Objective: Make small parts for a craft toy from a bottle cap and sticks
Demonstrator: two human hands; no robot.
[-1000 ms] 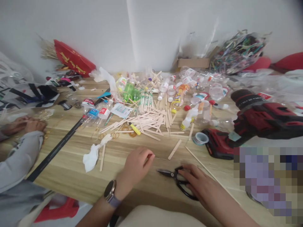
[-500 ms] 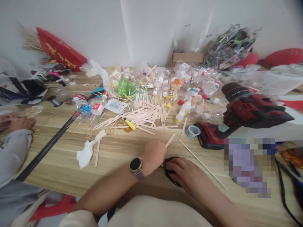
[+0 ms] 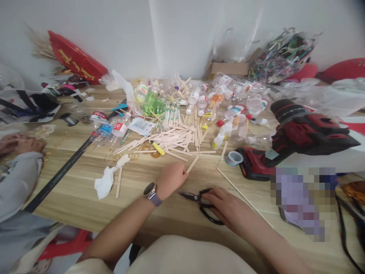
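My left hand (image 3: 172, 179), with a watch (image 3: 149, 190) on the wrist, is closed around a flat wooden craft stick (image 3: 192, 164). The stick's far end points up and to the right; its near end is hidden by the fingers. On the right, my right hand (image 3: 222, 203) grips the black-handled scissors (image 3: 205, 205) by the handles. Their dark blades point left, lie close to the tabletop and look nearly closed. A gap separates the blades from the stick. A thin wooden skewer (image 3: 242, 195) lies just beyond my right hand.
Beyond my hands spreads a pile of craft sticks (image 3: 176, 137) with a yellow-handled tool (image 3: 158, 148). Plastic bottles (image 3: 119, 125) lie around it. A red cordless drill (image 3: 310, 129) and a tape roll (image 3: 234, 158) stand right. Crumpled tissue (image 3: 104, 182) lies left, near another person's hands (image 3: 24, 145).
My left hand has moved left with the craft stick, away from the scissors, uncovering their blades. My right hand stays on the handles. The view has shifted slightly.
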